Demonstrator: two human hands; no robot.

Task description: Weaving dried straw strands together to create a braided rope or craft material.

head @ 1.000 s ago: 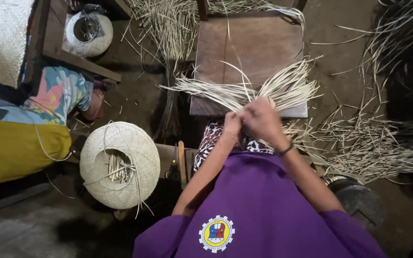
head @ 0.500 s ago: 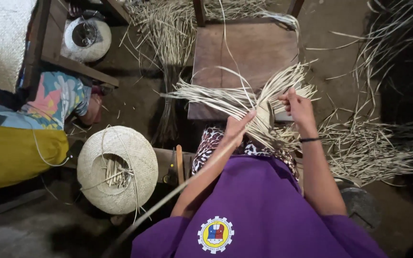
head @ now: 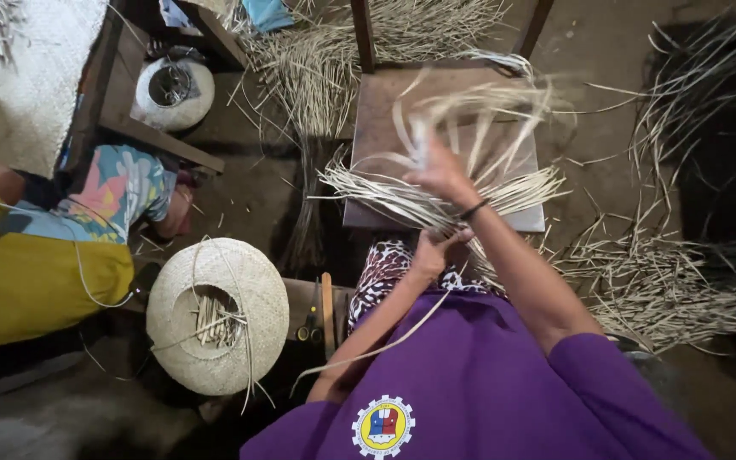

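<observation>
My right hand [head: 439, 173] is raised over the wooden stool [head: 385, 111], shut on a bunch of pale straw strips [head: 470, 106] that fan upward and blur with motion. Nearer my lap, my left hand [head: 433, 249] pinches the base of the woven straw piece [head: 385, 189], whose loose strips spread flat to the left and right across the stool's front edge. A long single strip [head: 376, 349] trails from my left hand down across my purple shirt.
A round woven straw hat [head: 217, 315] lies on the floor at left. Another person in yellow and floral clothes [head: 53, 247] sits at far left. Straw bundles [head: 666, 281] pile at right and behind the stool. A white round container [head: 174, 92] rests on a wooden frame.
My right hand has risen from the right side of the weave to above the stool, pulling a bunch of strips up. My left hand stays at the weave's base.
</observation>
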